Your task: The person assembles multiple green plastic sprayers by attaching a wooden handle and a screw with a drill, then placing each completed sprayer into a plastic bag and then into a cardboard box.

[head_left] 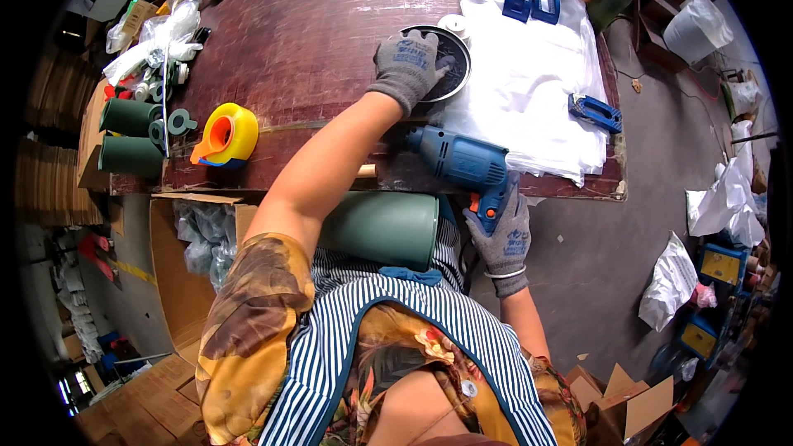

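My left hand point(409, 62), in a grey work glove, reaches into a round metal-rimmed bowl point(464, 74) with a dark inside. Its fingers are curled and the tips are hidden, so what they pinch does not show. My right hand point(502, 235), gloved too, grips a blue power drill point(464, 158) by its handle at the table's front edge. The drill's nose points left, just below the bowl. A dark green cylinder point(384, 227) lies sideways across my lap, its left part hidden behind my left forearm.
White plastic bags point(529, 91) cover the table's right side, with a blue tool point(595, 112) on them. A yellow tape roll point(239, 134), green cylinders point(132, 157) and small fittings lie at the left. An open carton point(186, 281) stands below the table edge.
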